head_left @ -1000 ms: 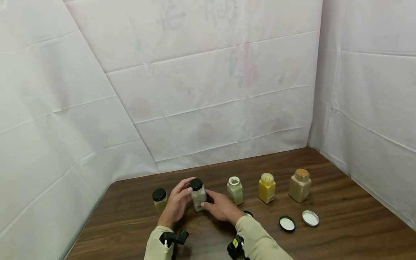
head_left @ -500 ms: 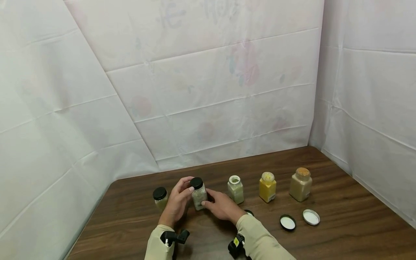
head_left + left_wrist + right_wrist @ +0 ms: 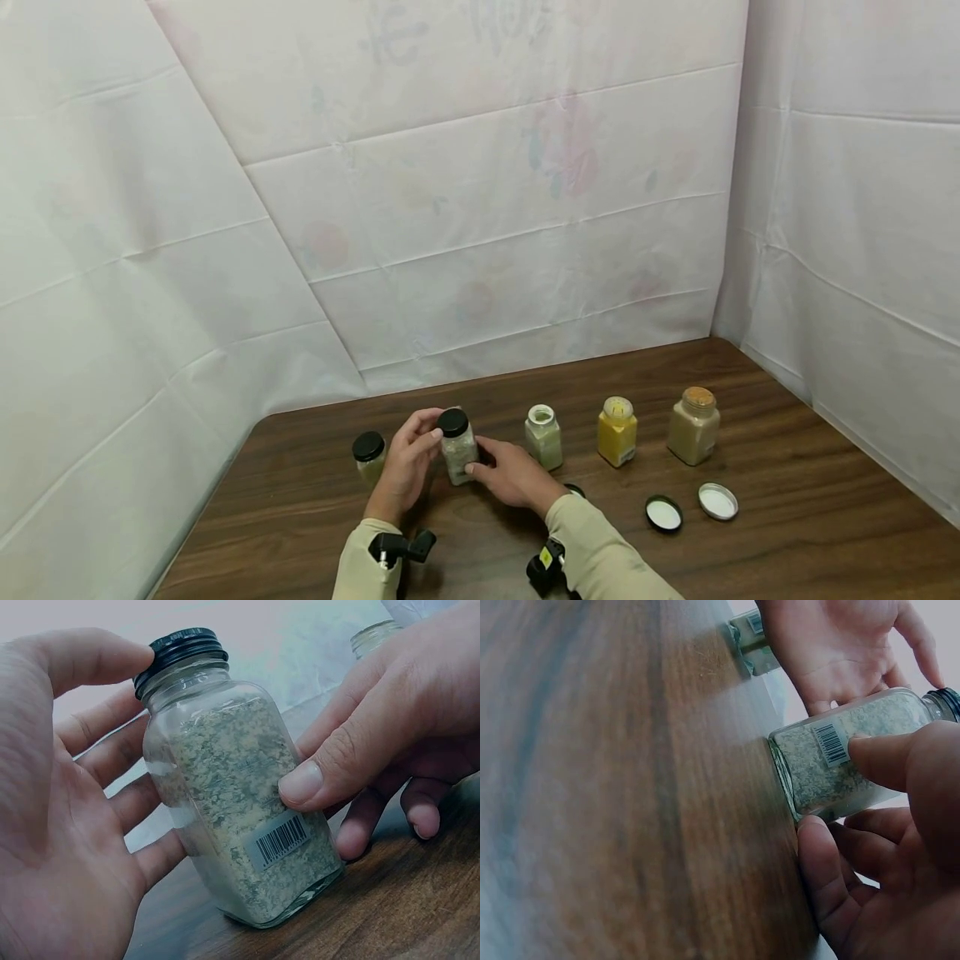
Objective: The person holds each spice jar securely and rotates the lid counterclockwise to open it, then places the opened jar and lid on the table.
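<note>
A square glass spice jar point(image 3: 459, 460) with dried green-white flakes and a black screw lid point(image 3: 184, 649) is held between both hands, tilted, its base close to the table. My left hand point(image 3: 407, 468) has its thumb against the lid's edge, and its fingers curve along the jar's far side. From the right, my right hand point(image 3: 513, 477) grips the lower body, thumb on the glass beside a barcode label point(image 3: 281, 841). Left of the left hand stands another black-lidded jar point(image 3: 368, 450), partly hidden by that hand.
Three unlidded jars stand in a row to the right: pale green point(image 3: 544, 446), yellow point(image 3: 617, 437) and tan point(image 3: 693, 433). Before them lie two upturned lids, one black-rimmed point(image 3: 663, 515), one pale-rimmed point(image 3: 717, 502); a third lid point(image 3: 575, 491) is mostly hidden by the right wrist. White sheets surround the wooden table point(image 3: 300, 483).
</note>
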{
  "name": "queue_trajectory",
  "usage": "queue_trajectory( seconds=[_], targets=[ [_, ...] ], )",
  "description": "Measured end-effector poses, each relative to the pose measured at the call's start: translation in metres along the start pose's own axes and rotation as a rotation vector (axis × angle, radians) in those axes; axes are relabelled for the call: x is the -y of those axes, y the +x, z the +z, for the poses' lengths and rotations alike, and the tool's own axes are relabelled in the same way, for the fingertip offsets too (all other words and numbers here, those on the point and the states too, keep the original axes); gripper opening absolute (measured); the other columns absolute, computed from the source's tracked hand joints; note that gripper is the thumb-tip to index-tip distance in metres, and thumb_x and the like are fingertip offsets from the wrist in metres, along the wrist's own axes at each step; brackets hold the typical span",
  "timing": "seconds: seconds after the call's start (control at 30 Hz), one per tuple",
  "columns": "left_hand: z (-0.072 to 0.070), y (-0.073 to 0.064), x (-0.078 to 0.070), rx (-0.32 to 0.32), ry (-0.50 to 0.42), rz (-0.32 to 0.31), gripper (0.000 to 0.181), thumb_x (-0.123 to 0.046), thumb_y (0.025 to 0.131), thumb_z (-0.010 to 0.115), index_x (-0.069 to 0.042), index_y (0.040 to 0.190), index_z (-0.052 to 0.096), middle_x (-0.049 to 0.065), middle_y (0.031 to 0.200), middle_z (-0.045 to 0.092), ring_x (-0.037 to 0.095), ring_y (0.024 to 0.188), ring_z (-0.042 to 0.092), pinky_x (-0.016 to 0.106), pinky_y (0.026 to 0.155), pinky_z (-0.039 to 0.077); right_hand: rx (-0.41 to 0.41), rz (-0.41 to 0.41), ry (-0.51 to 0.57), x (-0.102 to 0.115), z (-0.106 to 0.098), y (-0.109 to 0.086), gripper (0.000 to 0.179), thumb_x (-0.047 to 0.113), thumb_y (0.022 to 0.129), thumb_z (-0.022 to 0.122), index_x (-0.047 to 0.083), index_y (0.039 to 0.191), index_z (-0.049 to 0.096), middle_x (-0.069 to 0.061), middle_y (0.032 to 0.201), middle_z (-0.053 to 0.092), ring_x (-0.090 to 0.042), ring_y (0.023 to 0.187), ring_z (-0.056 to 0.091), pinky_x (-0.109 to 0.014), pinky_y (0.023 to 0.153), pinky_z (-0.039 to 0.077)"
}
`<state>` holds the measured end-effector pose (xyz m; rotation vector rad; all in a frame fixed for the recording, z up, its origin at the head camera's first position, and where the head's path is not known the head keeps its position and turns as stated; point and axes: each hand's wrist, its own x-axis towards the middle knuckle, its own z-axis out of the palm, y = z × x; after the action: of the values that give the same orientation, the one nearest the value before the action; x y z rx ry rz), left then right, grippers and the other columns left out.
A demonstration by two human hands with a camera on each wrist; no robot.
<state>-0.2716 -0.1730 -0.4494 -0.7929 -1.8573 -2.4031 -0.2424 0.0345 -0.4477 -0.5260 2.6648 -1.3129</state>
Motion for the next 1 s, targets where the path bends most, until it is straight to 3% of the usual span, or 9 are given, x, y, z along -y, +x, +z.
queue_trajectory(
  seconds=[0.1,0.33,0.57,1.0],
  targets=[
    [-0.0007,0.0001,-0.0002,-0.005,0.031,-0.016,0.035,-0.004,0.100,0.054,0.009,0.131,0.047,0.002,0.120,0.066,0.014,0.106,0.060,0.031,0.090,0.047,-0.001,0.004,0.001,0.0002,0.0000,0.0000,0.065,0.042,0.100,0.060,0.006,0.151,0.043,-0.015,0.146,0.051,-0.034,0.132,0.050,-0.053,0.104,0.041],
    [-0.0022,-0.0004,-0.0032,0.018,0.116,-0.068,0.048,-0.010,0.102,0.054,0.004,0.146,0.045,0.004,0.133,0.058,0.013,0.111,0.055,0.031,0.092,0.045,0.002,0.013,0.002,0.0001,0.0001,0.0002,0.066,0.043,0.100,0.059,0.006,0.152,0.043,-0.015,0.147,0.050,-0.035,0.133,0.049,-0.054,0.104,0.041],
    [-0.0016,-0.0014,-0.0050,0.071,0.094,-0.056,0.049,-0.009,0.103,0.053,0.006,0.148,0.041,0.003,0.135,0.058,0.014,0.120,0.055,0.028,0.099,0.044,-0.002,0.005,-0.006,0.0000,0.0004,0.0000,0.065,0.043,0.100,0.060,0.007,0.151,0.044,-0.015,0.147,0.051,-0.034,0.132,0.049,-0.054,0.104,0.041],
    [-0.0012,-0.0004,-0.0018,0.032,0.023,-0.010,0.040,-0.004,0.100,0.054,0.010,0.137,0.046,0.005,0.121,0.063,0.015,0.109,0.060,0.030,0.091,0.048,0.001,0.012,0.001,-0.0014,0.0006,0.0007,0.063,0.043,0.101,0.058,0.009,0.152,0.044,-0.013,0.147,0.050,-0.033,0.133,0.049,-0.053,0.104,0.041]
  ],
)
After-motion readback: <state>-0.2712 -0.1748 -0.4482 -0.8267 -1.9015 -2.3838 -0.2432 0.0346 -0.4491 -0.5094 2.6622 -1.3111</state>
